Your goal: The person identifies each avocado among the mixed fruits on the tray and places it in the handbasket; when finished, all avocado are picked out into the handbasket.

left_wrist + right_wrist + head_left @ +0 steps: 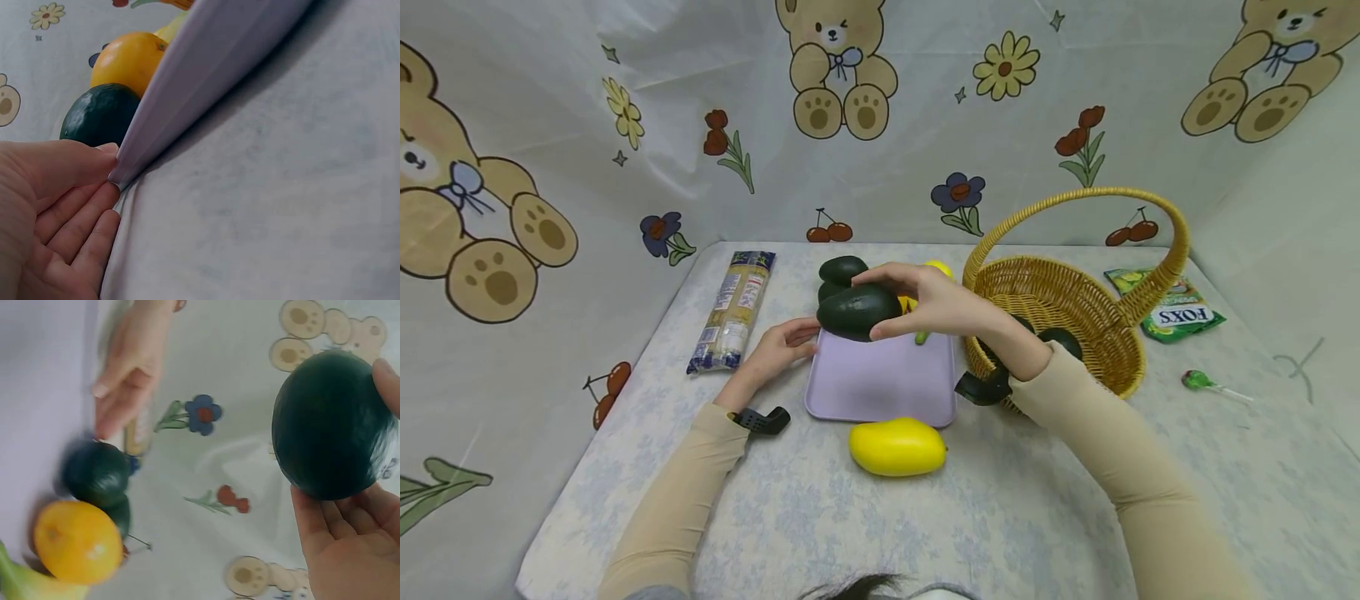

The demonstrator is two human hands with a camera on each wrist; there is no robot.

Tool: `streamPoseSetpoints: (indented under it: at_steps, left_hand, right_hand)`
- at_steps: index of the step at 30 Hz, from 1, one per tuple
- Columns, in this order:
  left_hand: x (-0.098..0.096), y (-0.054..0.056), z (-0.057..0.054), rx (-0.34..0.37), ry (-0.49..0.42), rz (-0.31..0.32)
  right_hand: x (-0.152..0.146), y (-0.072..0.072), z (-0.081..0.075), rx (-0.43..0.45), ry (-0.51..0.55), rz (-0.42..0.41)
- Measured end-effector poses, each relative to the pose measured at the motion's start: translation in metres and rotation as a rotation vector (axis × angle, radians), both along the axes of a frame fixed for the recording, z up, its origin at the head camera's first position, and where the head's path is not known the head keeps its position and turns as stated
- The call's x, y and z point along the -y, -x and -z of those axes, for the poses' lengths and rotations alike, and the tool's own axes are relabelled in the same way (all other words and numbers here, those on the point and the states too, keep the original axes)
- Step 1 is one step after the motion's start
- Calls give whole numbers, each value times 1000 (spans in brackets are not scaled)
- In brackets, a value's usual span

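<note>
My right hand (940, 304) grips a dark green avocado (857, 313), held up over the back left of the lilac tray (883, 383). In the right wrist view, its thumb and fingers curl round the avocado (331, 428). At the tray's left edge, my left hand (777, 353) pinches the rim, thumb above and fingers below in the left wrist view. Close by its thumb lies another avocado (100, 115) on the tray, beside an orange (128, 62). Two avocados (842, 269) show at the tray's back left; the held avocado and right hand partly cover the fruit behind them.
A yellow mango (897, 447) lies in front of the tray. The wicker basket (1101, 333) on the right contains dark green fruit (1062, 340), partly behind my right forearm. A noodle pack (732, 312) lies left; a green sweets bag (1172, 312) and lollipop (1198, 380) lie right.
</note>
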State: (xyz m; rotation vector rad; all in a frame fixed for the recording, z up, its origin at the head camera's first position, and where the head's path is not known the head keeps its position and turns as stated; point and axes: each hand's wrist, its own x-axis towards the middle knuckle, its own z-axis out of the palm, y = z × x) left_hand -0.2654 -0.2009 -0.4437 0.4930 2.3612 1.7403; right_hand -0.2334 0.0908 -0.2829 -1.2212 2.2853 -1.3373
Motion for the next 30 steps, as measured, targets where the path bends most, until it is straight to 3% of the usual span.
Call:
streamPoseSetpoints:
  at_steps: [5, 9, 18, 23, 30]
  left_hand:
    - [-4, -9, -14, -12, -28, 44]
    - [-6, -12, -21, -21, -20, 54]
    - [-4, -11, -21, -28, -16, 53]
    - [-4, -9, -21, -33, -14, 50]
    - [-3, -9, -19, -32, -17, 47]
  right_hand:
    - [-27, -14, -18, -42, -2, -22]
    - [-55, -24, -23, -19, -19, 11]
    - [-131, -30, -7, 55, -140, 175]
    - [-173, -23, 6, 99, -182, 270]
    - [-202, 9, 14, 117, -306, 444]
